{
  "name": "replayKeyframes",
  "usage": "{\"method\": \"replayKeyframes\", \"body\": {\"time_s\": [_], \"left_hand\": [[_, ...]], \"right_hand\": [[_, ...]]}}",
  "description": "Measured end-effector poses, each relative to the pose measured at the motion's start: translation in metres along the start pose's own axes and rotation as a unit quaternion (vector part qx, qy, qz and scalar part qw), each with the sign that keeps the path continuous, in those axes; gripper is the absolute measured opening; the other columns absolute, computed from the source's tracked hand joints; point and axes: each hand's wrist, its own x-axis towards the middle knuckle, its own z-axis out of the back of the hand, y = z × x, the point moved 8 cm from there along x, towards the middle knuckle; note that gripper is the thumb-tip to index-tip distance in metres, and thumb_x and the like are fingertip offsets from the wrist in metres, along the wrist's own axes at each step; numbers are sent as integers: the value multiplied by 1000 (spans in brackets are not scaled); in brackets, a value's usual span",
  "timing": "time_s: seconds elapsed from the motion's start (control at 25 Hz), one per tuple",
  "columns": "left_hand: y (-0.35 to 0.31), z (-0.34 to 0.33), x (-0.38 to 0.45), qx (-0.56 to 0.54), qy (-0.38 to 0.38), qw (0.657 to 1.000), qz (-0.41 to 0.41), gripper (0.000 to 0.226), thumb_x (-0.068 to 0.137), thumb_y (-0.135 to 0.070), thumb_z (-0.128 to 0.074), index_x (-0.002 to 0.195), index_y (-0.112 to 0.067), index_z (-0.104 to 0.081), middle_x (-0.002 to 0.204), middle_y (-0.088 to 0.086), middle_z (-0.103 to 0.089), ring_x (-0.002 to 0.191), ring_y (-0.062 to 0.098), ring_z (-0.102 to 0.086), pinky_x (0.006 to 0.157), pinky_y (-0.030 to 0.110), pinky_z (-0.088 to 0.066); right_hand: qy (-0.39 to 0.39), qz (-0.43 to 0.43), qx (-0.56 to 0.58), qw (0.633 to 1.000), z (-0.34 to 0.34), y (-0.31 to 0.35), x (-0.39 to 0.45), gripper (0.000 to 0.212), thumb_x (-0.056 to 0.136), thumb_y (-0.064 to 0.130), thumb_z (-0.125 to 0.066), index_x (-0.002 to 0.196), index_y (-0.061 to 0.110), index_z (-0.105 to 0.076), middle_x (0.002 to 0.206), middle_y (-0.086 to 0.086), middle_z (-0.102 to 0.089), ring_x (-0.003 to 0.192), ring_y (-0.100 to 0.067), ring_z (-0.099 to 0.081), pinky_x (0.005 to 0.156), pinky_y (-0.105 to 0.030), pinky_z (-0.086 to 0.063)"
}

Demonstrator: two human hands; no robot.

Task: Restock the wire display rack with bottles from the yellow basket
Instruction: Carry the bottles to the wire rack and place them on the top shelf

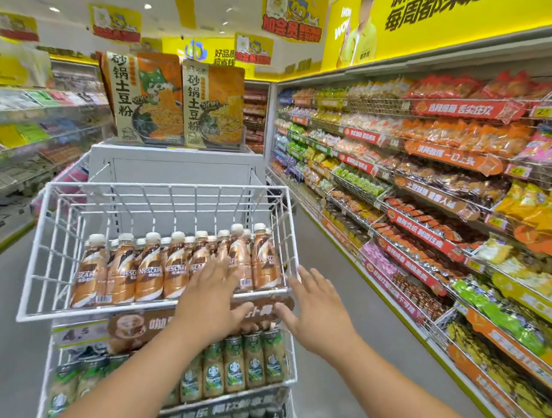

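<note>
A white wire display rack (61, 255) stands in front of me with tiered baskets. Its top basket holds a row of several brown Nescafe bottles (150, 271) with white caps. The tier below holds green-labelled bottles (246, 364), and darker bottles fill the lowest tier. My left hand (208, 300) lies with straight fingers against the front of the brown bottles at the right part of the row. My right hand (315, 310) is spread open just beside the basket's right front corner, holding nothing. The yellow basket is out of view.
A long shelf wall of snack packets (438, 190) runs down the right side of the aisle. A white gondola end (177, 165) behind the rack carries two large noodle packs (177, 101). More shelves (12, 136) line the left.
</note>
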Motion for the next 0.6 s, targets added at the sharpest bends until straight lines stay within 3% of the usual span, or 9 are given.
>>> {"method": "replayKeyframes", "body": {"time_s": [0.08, 0.2, 0.32, 0.52, 0.6], "left_hand": [[-33, 0, -29, -2, 1, 1000, 7, 80, 95, -70, -37, 162, -33, -11, 170, 1, 2, 157, 24, 3, 122, 44, 4], [-87, -7, -75, -4, 20, 1000, 21, 80, 95, -72, -33, 161, -32, -14, 171, 1, -3, 157, 24, 1, 126, 44, -6], [-142, -6, -122, -2, 31, 1000, 2, 79, 96, -71, -34, 162, -32, -13, 171, 1, -5, 157, 23, -2, 125, 41, -7], [-193, 18, -184, 20, 25, 999, -9, 80, 96, -70, -33, 162, -31, -12, 171, 1, -6, 157, 22, -2, 125, 42, -7], [-211, 26, -206, 17, 22, 999, -31, 78, 97, -69, -36, 161, -30, -15, 170, 1, -9, 157, 22, -4, 125, 41, -10]], "right_hand": [[6, 5, 9, 1000, 4, -22, -42, 79, 101, 69, -25, 164, 23, -17, 173, 0, -6, 160, -23, -1, 129, -45, -8], [10, 9, 16, 1000, 8, -52, -103, 79, 101, 68, -23, 165, 23, -13, 173, 0, -4, 160, -23, -1, 129, -43, -7], [22, 3, 24, 999, 12, -74, -162, 84, 97, 71, -17, 164, 20, -16, 173, -2, -8, 159, -24, -4, 129, -43, -10], [19, -14, 46, 999, 37, -93, -247, 96, 88, 80, -3, 165, 22, -11, 173, -1, -6, 159, -24, -2, 130, -43, -8], [16, -21, 49, 998, 46, -98, -280, 94, 90, 79, -7, 164, 22, -11, 173, -1, -6, 159, -24, -2, 130, -42, -7]]}}
